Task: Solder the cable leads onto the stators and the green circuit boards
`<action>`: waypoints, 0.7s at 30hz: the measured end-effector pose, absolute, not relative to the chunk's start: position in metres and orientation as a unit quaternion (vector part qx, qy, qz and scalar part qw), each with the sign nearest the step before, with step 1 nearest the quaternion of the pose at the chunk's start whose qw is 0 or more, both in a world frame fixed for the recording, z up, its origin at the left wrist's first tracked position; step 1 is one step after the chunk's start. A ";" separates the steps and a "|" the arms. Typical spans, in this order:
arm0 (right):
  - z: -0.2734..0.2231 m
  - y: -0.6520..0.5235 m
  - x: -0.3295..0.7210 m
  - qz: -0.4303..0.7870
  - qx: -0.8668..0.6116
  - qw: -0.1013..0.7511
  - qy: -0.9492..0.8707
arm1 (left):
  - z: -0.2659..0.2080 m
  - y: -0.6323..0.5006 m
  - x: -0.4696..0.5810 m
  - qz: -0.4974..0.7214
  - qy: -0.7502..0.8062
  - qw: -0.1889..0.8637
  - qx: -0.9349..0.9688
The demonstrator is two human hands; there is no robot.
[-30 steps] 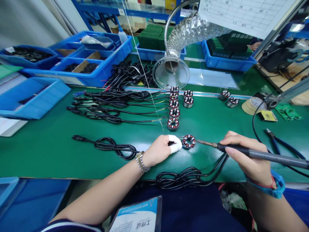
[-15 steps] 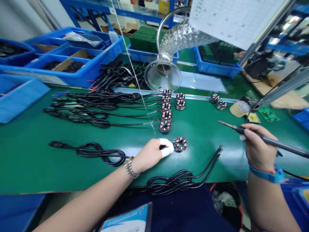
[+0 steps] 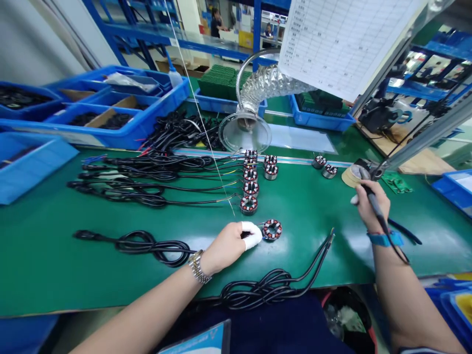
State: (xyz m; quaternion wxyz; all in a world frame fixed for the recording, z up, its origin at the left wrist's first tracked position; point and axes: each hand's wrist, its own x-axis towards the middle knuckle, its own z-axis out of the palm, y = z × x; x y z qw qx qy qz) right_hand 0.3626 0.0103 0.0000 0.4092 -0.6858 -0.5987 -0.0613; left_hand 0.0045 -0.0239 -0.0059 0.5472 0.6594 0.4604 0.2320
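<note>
My left hand (image 3: pixel 232 243), with white covers on its fingertips, pinches the wire end of a black cable (image 3: pixel 151 244) right beside a ring-shaped motor stator (image 3: pixel 272 229). The fingers hide the spot where they grip. My right hand (image 3: pixel 370 204) is closed around a soldering iron (image 3: pixel 373 199), whose tip end is at the round cream-coloured container (image 3: pixel 352 175). Another coiled black cable (image 3: pixel 258 290) lies at the front edge, its bare wire ends pointing up to the right.
Several stators (image 3: pixel 249 204) stand in a column, joined to coiled black cables (image 3: pixel 147 196) on the left. A fume hood (image 3: pixel 245 132) on a silver duct hangs behind them. Blue bins (image 3: pixel 136 130) line the back left. A paper sheet (image 3: pixel 339 44) hangs upper right.
My right hand has swung the soldering iron away from above the mat to the round container at the back right. My left hand keeps its pinch beside the stator. The head view has tilted up.
</note>
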 end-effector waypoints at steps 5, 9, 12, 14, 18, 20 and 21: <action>-0.002 -0.036 0.254 0.113 -0.468 0.344 -0.806 | -0.005 -0.023 0.001 0.289 0.481 0.483 0.672; -0.018 -0.046 0.216 0.132 -0.384 0.293 -0.865 | -0.004 -0.025 -0.018 0.447 0.513 0.344 0.646; -0.030 -0.039 0.213 0.110 -0.380 0.250 -0.884 | -0.006 -0.032 -0.028 0.454 0.484 0.243 0.707; -0.031 -0.036 0.212 0.113 -0.373 0.227 -0.893 | -0.009 -0.037 -0.028 0.372 0.470 0.214 0.771; -0.008 -0.034 0.210 0.223 -0.399 0.240 -0.856 | -0.010 -0.040 -0.021 0.269 0.509 0.227 0.785; 0.010 -0.035 0.211 0.310 -0.446 0.253 -0.801 | -0.002 -0.035 -0.021 0.249 0.523 0.243 0.778; 0.019 -0.035 0.213 0.349 -0.465 0.260 -0.771 | 0.004 -0.032 -0.022 0.228 0.516 0.265 0.782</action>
